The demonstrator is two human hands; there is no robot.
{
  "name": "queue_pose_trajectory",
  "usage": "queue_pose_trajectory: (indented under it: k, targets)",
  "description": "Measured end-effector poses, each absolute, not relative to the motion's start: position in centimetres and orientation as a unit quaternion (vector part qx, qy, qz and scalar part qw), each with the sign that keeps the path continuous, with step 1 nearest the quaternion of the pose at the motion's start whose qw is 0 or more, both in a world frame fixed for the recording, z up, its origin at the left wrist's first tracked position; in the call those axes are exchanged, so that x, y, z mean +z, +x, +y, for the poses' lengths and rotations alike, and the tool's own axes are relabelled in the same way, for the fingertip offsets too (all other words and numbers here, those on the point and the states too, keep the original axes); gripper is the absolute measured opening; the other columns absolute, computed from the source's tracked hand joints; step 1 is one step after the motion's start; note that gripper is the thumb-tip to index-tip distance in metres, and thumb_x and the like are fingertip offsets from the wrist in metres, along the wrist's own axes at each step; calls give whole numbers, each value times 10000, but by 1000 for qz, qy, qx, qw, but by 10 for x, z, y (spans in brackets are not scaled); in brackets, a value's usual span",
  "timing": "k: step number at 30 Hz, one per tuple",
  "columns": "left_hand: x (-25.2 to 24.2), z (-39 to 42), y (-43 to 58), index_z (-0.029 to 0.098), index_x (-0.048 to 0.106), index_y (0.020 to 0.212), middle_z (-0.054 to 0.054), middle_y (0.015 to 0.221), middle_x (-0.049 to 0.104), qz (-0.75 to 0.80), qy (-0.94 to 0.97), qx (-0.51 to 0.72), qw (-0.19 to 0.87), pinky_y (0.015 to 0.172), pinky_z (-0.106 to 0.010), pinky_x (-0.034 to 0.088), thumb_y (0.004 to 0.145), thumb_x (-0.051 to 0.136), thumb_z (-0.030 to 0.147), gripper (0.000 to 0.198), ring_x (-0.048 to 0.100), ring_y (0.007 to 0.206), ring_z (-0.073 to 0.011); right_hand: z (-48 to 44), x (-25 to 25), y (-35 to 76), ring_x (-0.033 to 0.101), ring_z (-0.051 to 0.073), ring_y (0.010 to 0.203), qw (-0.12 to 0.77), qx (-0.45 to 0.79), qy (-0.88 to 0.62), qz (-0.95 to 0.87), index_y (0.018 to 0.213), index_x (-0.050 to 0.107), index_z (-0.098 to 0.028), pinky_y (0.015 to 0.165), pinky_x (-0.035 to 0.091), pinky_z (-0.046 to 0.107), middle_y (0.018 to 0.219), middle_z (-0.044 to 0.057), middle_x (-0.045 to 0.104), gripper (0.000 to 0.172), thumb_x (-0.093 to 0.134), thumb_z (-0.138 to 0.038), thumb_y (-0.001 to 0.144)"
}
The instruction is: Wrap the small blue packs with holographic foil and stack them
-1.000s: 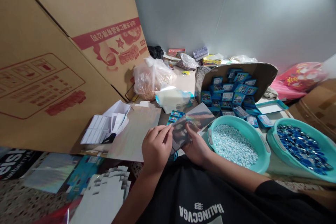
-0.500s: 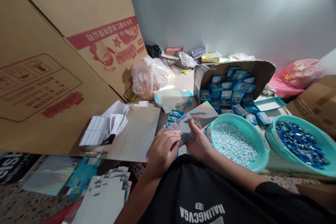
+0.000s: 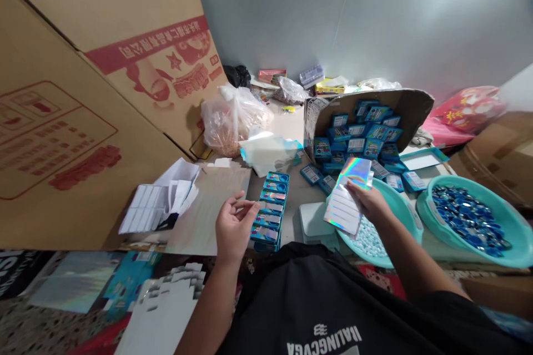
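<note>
My right hand (image 3: pixel 368 202) grips a shiny rainbow-coloured sticker sheet (image 3: pixel 343 205) by its edge, holding it over the near bowl. The sheet shows several pale strips. With thumb and fingertips pinched, my left hand (image 3: pixel 234 227) holds a small clear sticker, only partly visible, beside a row of small blue boxes (image 3: pixel 272 197). Shiny strips lie across the nearer boxes in this row; the farthest ones show a round blue shape. A whitish flat square container (image 3: pixel 314 221) sits between the row and the bowl.
Turquoise bowls hold pale blue pellets (image 3: pixel 368 241) and blue shiny pieces (image 3: pixel 470 222). Behind them, an open carton (image 3: pixel 416 102) is filled with blue boxes. Left are a shiny sheet (image 3: pixel 204 205), white papers (image 3: pixel 145 205) and a large brown carton (image 3: pixel 83 122). A plastic bag (image 3: pixel 229 122) stands behind.
My hands have moved apart. The right hand carried the sticker sheet rightward over the bowl, while the left moved left, uncovering the row of blue boxes and the whitish container.
</note>
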State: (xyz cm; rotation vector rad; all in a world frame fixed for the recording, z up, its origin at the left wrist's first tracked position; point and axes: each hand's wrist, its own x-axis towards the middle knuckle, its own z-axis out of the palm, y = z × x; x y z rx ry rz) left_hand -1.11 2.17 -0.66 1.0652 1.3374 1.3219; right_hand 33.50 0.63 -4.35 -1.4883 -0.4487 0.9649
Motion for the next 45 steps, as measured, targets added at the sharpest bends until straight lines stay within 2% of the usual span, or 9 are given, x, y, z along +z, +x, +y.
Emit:
queue_pose_trajectory:
  k: [3, 6, 9, 11, 17, 24, 35, 42, 45]
  targets:
    - [-11, 27, -6, 145, 546, 1169, -101, 1018, 705, 543, 431, 526, 493, 785, -339, 589, 676, 810, 341, 593, 716, 821, -175, -2, -41, 362, 666, 304, 666, 520, 384, -728, -228, 809, 728, -154, 702, 501, 515, 761, 153, 717, 325, 856, -328, 566]
    - [-10, 35, 0, 140, 536, 1194, -107, 986, 726, 536, 420, 515, 521, 795, -345, 585, 668, 817, 328, 626, 718, 816, -176, -5, -43, 371, 627, 420, 1000, 443, 276, -801, -292, 1121, 670, -148, 894, 414, 580, 1076, 216, 691, 620, 860, -264, 542]
    - [-7, 41, 6, 142, 542, 1194, -100, 953, 736, 528, 416, 511, 536, 826, -352, 575, 663, 822, 319, 625, 720, 838, -182, 0, -43, 358, 354, 469, 1339, 368, 107, -839, -385, 1409, 453, -129, 1079, 196, 621, 1454, 275, 423, 898, 823, -234, 598]
    - [-4, 46, 10, 140, 547, 1183, -104, 957, 736, 521, 423, 511, 537, 838, -358, 572, 655, 828, 315, 624, 720, 846, -187, 7, -37, 339, 258, 425, 1406, 351, 30, -810, -469, 1444, 406, -108, 1129, 124, 593, 1517, 271, 329, 828, 753, -257, 707]
    - [5, 54, 21, 132, 552, 1148, -111, 960, 732, 506, 435, 512, 541, 840, -373, 574, 640, 831, 343, 617, 722, 845, -198, 25, -4, 259, 568, 257, 1147, 431, 262, -590, -630, 1172, 672, -231, 1040, 409, 428, 1220, 118, 630, 347, 652, -350, 847]
    - [15, 45, 27, 158, 551, 1157, -91, 1012, 713, 470, 464, 505, 556, 812, -341, 588, 660, 824, 324, 591, 718, 895, -202, 22, 5, 194, 672, 173, 804, 519, 599, -421, -441, 991, 711, -183, 787, 543, 336, 888, 43, 734, 380, 791, -431, 715]
    - [9, 32, 27, 158, 574, 1102, -46, 848, 716, 478, 441, 507, 565, 728, -293, 582, 704, 794, 333, 487, 718, 766, -173, 14, 16, 188, 577, 145, 635, 484, 526, -492, -496, 716, 674, -172, 613, 436, 266, 666, 13, 663, 270, 733, -431, 760]
    - [9, 28, 13, 173, 627, 1015, -47, 934, 678, 545, 501, 597, 310, 719, -263, 538, 763, 740, 310, 308, 633, 724, -115, 13, 23, 198, 535, 140, 649, 511, 470, -525, -493, 734, 622, -174, 608, 393, 259, 677, 9, 606, 272, 687, -427, 810]
    - [17, 20, 13, 191, 645, 1074, -55, 965, 680, 522, 588, 526, 325, 751, -279, 532, 798, 708, 325, 313, 636, 775, -136, 12, 26, 200, 514, 138, 657, 499, 477, -515, -508, 756, 625, -171, 610, 379, 261, 695, 9, 588, 270, 681, -427, 820]
